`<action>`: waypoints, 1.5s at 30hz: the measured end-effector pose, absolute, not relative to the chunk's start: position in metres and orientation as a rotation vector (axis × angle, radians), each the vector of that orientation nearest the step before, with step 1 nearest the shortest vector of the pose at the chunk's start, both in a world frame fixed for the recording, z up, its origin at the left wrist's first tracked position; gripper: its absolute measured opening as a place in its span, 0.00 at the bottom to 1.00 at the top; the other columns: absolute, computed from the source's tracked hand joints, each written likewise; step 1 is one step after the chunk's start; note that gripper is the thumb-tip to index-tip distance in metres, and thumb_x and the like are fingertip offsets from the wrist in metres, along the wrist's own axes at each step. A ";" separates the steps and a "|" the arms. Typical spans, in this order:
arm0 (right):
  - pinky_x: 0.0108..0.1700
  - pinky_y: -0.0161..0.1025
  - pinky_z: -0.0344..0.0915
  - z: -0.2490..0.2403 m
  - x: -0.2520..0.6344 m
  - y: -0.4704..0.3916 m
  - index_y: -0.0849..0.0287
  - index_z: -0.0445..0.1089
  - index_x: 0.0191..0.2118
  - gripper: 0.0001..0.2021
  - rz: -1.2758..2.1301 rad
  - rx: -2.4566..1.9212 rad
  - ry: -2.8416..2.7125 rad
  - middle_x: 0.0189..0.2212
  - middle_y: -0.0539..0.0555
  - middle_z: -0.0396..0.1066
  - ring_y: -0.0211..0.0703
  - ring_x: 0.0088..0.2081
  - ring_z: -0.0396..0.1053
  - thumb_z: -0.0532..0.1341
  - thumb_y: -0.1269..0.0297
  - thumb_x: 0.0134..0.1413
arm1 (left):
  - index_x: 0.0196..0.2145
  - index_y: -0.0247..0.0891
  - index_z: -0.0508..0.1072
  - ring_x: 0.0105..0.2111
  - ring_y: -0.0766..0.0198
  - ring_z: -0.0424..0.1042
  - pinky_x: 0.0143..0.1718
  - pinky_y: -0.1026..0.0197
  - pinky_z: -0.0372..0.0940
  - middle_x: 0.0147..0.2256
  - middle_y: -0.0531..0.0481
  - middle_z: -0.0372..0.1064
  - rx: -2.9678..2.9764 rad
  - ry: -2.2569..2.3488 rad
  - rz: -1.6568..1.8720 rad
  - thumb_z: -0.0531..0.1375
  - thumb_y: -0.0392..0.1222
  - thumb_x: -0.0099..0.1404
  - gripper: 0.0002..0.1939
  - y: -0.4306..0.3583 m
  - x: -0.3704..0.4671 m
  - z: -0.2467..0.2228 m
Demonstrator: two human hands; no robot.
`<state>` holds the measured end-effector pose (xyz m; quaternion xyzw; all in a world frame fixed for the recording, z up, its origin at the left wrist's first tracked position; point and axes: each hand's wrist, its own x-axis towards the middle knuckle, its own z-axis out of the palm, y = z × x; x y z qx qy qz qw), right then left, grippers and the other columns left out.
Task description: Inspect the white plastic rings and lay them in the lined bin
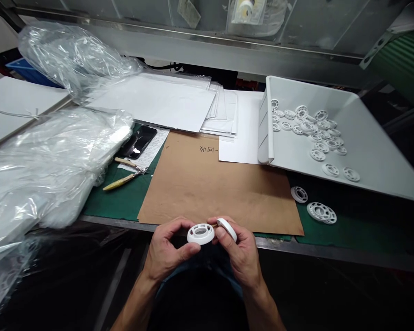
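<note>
Between thumb and fingers, my left hand grips a white slotted plastic ring, its open centre turned up. A second white ring is pinched in my right hand, tilted nearly on edge. The two rings are close together just over the table's front edge, in front of a brown cardboard sheet. To the right, a few similar loose rings lie on the green mat. Many more white rings are scattered inside a pale grey bin.
Nippers with yellowish handles lie on the left beside a black phone and printed paper. Clear plastic bags are heaped at far left. White sheets in plastic sleeves are stacked behind the cardboard. A metal ledge spans the back.
</note>
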<state>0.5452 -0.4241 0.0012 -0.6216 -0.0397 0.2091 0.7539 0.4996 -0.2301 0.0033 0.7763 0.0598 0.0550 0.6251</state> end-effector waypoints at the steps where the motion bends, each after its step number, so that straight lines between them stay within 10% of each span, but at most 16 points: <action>1: 0.39 0.36 0.66 0.002 0.545 -0.424 0.55 0.83 0.40 0.11 0.457 -1.356 -0.087 0.45 0.53 0.77 0.41 0.37 0.71 0.68 0.53 0.64 | 0.36 0.36 0.81 0.30 0.58 0.77 0.33 0.62 0.70 0.31 0.47 0.79 1.786 0.125 0.127 0.71 0.63 0.59 0.25 -0.230 0.499 0.003; 14: 0.43 0.39 0.65 0.004 0.545 -0.429 0.56 0.81 0.39 0.11 0.460 -1.360 -0.150 0.43 0.54 0.76 0.45 0.39 0.71 0.67 0.54 0.64 | 0.52 0.43 0.74 0.38 0.62 0.80 0.40 0.64 0.76 0.42 0.50 0.79 2.053 -0.116 0.395 0.75 0.40 0.60 0.25 -0.233 0.498 0.000; 45: 0.43 0.39 0.69 0.012 0.539 -0.422 0.57 0.79 0.30 0.10 0.451 -1.345 -0.202 0.43 0.56 0.77 0.45 0.39 0.74 0.72 0.58 0.57 | 0.56 0.44 0.74 0.42 0.58 0.80 0.42 0.61 0.78 0.45 0.46 0.78 2.147 -0.184 0.584 0.70 0.38 0.66 0.22 -0.233 0.494 -0.002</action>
